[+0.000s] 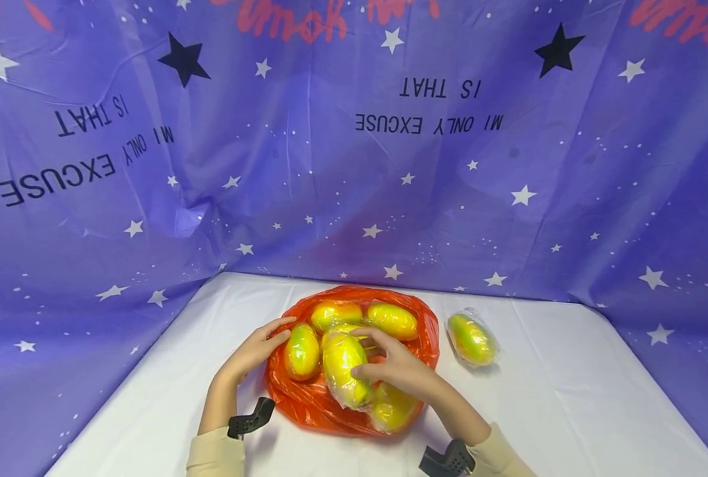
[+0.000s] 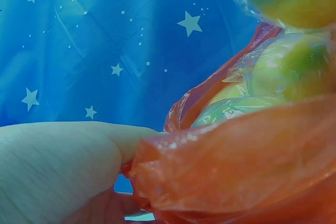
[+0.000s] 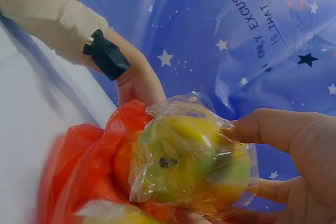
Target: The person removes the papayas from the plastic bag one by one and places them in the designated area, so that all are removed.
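Observation:
A red plastic bag [image 1: 306,414] lies spread open with several yellow-green mangoes inside, some in clear wrap. My right hand [image 1: 398,364] grips a wrapped mango [image 1: 344,368] from its right side, over the middle of the bag. In the right wrist view, fingers and thumb press against this mango [image 3: 184,156], and its dark stem end faces the camera. At the bag's left rim, my left hand [image 1: 255,351] pinches the red film, which shows between thumb and fingers in the left wrist view. Close by that hand, inside the bag, sits another mango [image 1: 302,351].
One wrapped mango [image 1: 473,339] lies apart on the white tabletop [image 1: 568,397], right of the bag. Behind the table hangs a purple cloth [image 1: 330,165] with stars and lettering. Each wrist wears a black camera mount [image 1: 251,419].

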{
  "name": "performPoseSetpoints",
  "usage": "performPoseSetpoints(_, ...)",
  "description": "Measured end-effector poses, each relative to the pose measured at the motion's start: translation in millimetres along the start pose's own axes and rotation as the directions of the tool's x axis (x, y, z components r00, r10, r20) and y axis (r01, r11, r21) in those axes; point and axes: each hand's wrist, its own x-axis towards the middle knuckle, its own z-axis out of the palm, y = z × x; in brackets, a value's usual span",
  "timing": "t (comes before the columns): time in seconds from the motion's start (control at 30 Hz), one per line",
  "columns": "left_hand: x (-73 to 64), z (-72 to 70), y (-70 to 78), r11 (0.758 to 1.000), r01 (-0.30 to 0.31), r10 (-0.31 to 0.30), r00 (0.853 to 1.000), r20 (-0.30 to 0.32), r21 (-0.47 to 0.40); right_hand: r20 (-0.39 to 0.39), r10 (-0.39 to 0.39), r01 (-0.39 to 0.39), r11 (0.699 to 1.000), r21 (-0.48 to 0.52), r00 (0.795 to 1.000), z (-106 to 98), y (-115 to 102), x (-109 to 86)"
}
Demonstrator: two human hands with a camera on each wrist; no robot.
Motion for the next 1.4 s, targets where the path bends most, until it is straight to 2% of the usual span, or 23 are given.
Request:
performPoseSetpoints(0.3, 3.2, -0.4, -3.6, 1.0, 0.002, -0.002, 1.0, -0.006, 0.005, -0.053, 0.023, -0.021, 0.999, 0.028, 0.998, -13.2, 2.7, -6.0)
performPoseSetpoints(0.47, 0.8, 0.1, -1.2, 1.0, 0.005, -0.005, 1.0, -0.006, 0.009, -0.073, 0.046, -0.04, 0.996, 0.081, 0.996, -18.1, 1.2, -10.6)
performPoseSetpoints(0.6, -1.5, 0.1, 1.5, 1.0, 0.0, 0.0, 1.0, -0.007, 0.001, -0.075, 0.034, -0.027, 0.995, 0.099, 0.997, -23.0, 2.7, -12.1)
performPoseSetpoints(0.97, -2.7, 1.3, 1.6, 1.0, -0.009, 0.009, 1.0, -0.008, 0.002, -0.122, 0.054, -0.041, 0.993, 0.107, 0.991, -37.5, 10.6, -20.7)
performPoseSetpoints(1.4, -1.3, 1.7, 0.1, 1.0, -0.004, 0.004, 1.0, -0.009, -0.002, -0.166, 0.037, -0.021, 0.995, 0.095, 0.985, -60.5, 17.4, -30.0)
